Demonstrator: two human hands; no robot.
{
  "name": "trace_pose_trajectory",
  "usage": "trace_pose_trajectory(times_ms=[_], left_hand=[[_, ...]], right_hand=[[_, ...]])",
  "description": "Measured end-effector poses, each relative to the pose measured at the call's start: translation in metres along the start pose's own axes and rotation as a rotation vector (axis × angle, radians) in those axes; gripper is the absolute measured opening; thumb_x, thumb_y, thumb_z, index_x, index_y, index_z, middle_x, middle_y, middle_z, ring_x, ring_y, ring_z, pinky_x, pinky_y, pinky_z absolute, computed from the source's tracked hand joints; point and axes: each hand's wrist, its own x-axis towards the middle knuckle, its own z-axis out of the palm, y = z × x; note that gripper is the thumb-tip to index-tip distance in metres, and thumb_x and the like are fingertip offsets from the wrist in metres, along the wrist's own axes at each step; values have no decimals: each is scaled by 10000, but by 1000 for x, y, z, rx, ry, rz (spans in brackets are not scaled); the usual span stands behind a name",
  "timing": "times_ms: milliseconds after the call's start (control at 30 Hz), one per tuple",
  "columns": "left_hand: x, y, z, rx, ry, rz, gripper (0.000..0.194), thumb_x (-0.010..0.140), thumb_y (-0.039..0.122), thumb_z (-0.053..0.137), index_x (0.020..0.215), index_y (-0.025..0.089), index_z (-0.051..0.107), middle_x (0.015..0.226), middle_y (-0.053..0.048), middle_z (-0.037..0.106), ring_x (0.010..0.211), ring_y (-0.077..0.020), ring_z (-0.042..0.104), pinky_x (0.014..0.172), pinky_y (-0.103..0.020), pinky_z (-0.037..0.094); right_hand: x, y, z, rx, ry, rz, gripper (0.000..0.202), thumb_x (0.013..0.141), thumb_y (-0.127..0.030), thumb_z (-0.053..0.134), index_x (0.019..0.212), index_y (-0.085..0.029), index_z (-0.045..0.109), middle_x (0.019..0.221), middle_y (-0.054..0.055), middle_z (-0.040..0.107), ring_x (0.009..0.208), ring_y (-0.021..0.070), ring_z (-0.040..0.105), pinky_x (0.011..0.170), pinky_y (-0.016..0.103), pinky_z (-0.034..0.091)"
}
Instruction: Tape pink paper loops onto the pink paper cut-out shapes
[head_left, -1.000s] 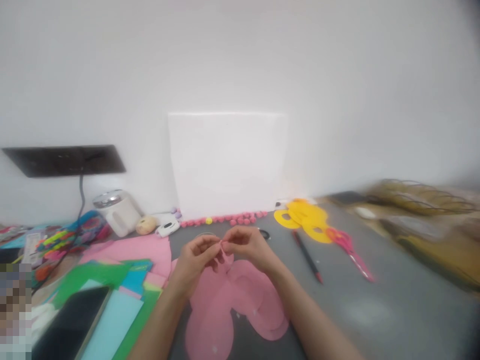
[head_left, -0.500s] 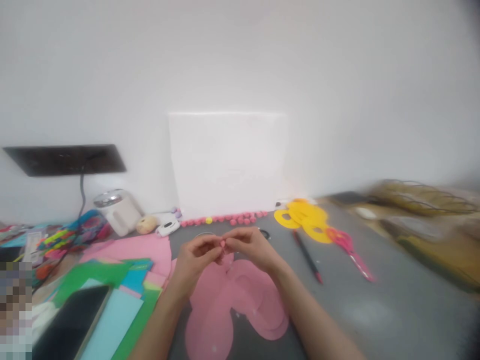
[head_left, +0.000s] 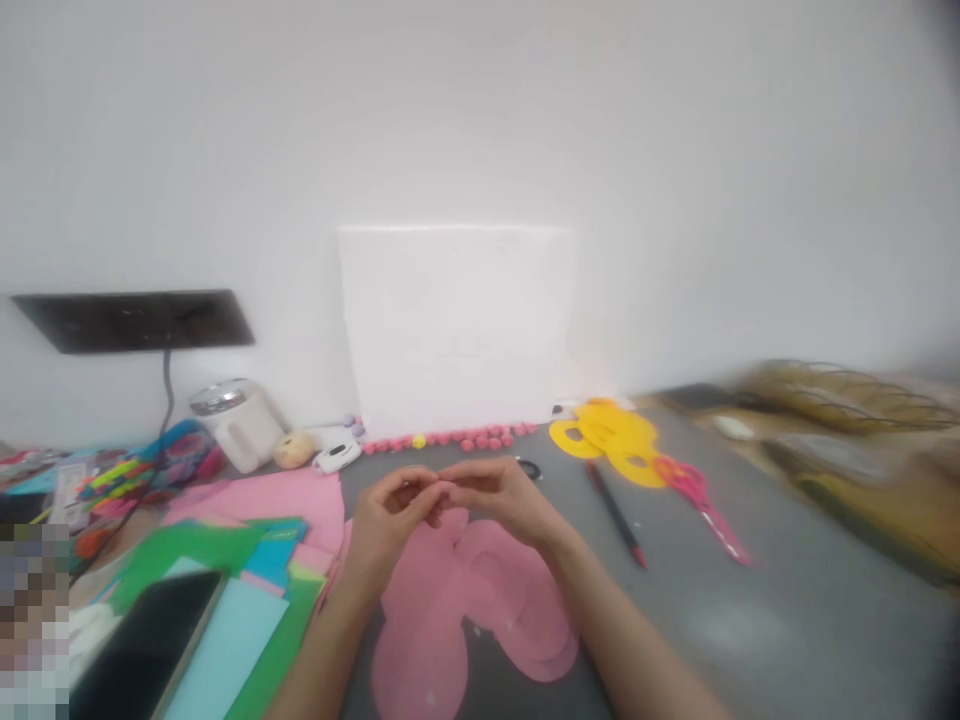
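My left hand (head_left: 394, 515) and my right hand (head_left: 501, 500) meet fingertip to fingertip above the grey table. Their thumbs and forefingers pinch a small pink paper piece, now almost wholly covered by the fingers. Beneath them lie round-lobed pink paper cutouts (head_left: 420, 650), overlapping, some partly hidden by my hands. Just beyond my fingers runs a row of small crumpled pink balls (head_left: 480, 440) with one yellow ball (head_left: 418, 441) among them. It lies along the foot of a white sheet (head_left: 457, 330) that stands against the wall.
Yellow paper rings (head_left: 611, 430), pink scissors (head_left: 701, 500) and a dark pencil (head_left: 619, 520) lie to the right. Leftward are coloured papers (head_left: 232, 630), a phone (head_left: 150, 640), a white case (head_left: 339, 456) and a pale jar (head_left: 244, 430). A cord (head_left: 166, 390) hangs from the wall socket (head_left: 135, 320).
My fingertips have closed further over the small pink piece, which showed as a little ball between them before. Both hands stay in nearly the same place.
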Motion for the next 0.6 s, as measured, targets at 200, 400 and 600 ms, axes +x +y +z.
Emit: trace_pose_trajectory(times_ms=[200,400,600], left_hand=[[-1,1,2,-12,-71,-21,158,680,306,702,725,164,650,592,-17,638,537,-150,588,559,-282,493],[1,1,-1,-141,-99,-108,224,687,367,695,739,151,661,640,-44,664,579,-170,614,577,-306,510],[5,-4,-7,-187,-153,-238,233,664,360,726,720,137,685,658,-52,671,592,-156,612,591,-289,501]], right_hand=[[3,6,0,-54,156,-7,187,666,-292,720,802,-163,728,671,29,687,641,158,644,648,302,537],[4,8,-1,-139,202,-28,173,633,-308,740,728,-168,707,658,17,668,619,138,617,610,272,517],[3,12,-1,-217,163,-49,161,663,-315,716,737,-173,701,691,27,673,648,145,611,588,261,489]])
